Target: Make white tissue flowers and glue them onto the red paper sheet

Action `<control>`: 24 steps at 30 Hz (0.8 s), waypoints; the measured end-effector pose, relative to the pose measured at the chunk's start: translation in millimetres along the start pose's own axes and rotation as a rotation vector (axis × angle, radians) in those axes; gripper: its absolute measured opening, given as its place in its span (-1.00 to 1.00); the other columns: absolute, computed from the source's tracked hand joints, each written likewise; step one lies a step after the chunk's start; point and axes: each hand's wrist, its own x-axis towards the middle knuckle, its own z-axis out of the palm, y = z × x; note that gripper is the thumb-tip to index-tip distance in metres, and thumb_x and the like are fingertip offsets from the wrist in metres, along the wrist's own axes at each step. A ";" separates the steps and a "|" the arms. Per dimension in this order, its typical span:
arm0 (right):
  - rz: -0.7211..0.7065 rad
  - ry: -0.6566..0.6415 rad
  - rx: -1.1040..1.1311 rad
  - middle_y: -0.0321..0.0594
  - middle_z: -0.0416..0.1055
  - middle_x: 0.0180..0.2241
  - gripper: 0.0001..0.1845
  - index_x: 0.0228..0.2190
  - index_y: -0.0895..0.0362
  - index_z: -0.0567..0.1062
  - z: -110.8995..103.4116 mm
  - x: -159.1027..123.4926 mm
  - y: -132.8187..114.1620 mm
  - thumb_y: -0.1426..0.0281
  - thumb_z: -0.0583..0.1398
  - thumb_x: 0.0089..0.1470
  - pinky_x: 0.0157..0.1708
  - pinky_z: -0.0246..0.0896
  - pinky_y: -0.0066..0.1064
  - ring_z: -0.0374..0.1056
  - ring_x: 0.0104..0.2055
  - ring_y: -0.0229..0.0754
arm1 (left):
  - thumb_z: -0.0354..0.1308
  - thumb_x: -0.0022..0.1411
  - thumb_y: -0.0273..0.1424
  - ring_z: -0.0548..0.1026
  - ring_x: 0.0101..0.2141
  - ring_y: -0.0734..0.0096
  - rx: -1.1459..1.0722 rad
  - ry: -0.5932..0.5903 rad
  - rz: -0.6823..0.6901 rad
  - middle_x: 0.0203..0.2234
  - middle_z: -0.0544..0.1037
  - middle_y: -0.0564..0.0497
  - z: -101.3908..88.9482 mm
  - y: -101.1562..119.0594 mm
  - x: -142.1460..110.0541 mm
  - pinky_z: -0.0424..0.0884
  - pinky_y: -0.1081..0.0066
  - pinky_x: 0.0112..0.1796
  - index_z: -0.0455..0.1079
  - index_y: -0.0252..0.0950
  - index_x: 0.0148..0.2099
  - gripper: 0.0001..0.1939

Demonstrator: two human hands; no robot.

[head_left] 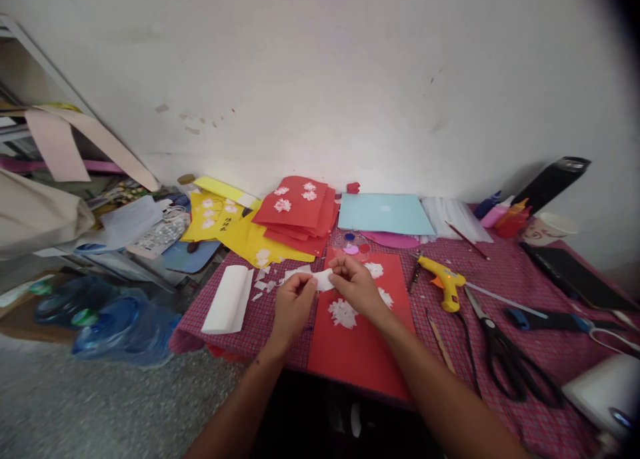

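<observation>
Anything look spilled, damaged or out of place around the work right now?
Small white scraps lie loose on the tablecloth beside the left hand, scattered rather than stacked. The wall behind has discoloured patches, as if its paint had chipped.

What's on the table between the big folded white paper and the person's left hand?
In the head view, small white paper scraps lie on the checked cloth between the folded white paper and the left hand.

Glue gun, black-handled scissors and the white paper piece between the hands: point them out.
Yellow glue gun (449, 281): head view, on its body.
Black-handled scissors (489, 324): head view, at the pivot.
White paper piece (324, 281): head view, mid-surface.
</observation>
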 end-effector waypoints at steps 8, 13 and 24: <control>0.038 0.057 0.063 -0.43 0.33 -0.55 -0.81 -0.29 0.09 0.40 -3.4 1.5 2.1 0.35 0.24 0.00 -0.63 0.09 -0.48 0.24 -0.61 -0.32 | 0.27 0.18 -0.24 0.45 -0.51 0.52 -0.430 0.058 -0.149 -0.48 0.49 0.09 8.5 -1.1 -2.0 0.36 0.49 -0.40 0.43 -0.32 -0.28 -0.77; 0.020 0.089 0.089 -0.47 0.29 -0.56 -0.83 -0.31 0.09 0.39 -3.8 2.5 2.3 0.35 0.24 0.00 -0.63 0.11 -0.49 0.21 -0.63 -0.35 | 0.31 0.13 -0.25 0.45 -0.53 0.54 -0.486 0.073 -0.172 -0.49 0.49 0.10 6.2 -0.2 -3.2 0.38 0.49 -0.41 0.43 -0.32 -0.29 -0.76; 0.057 0.158 0.156 -0.48 0.29 -0.57 -0.76 -0.32 0.09 0.37 -7.0 6.3 1.7 0.33 0.28 -0.06 -0.61 0.20 -0.48 0.23 -0.63 -0.34 | 0.30 0.15 -0.27 0.48 -0.41 0.46 -0.057 0.161 -0.011 -0.44 0.55 0.07 -53.4 -1.9 15.6 0.39 0.49 -0.33 0.50 -0.29 -0.23 -0.79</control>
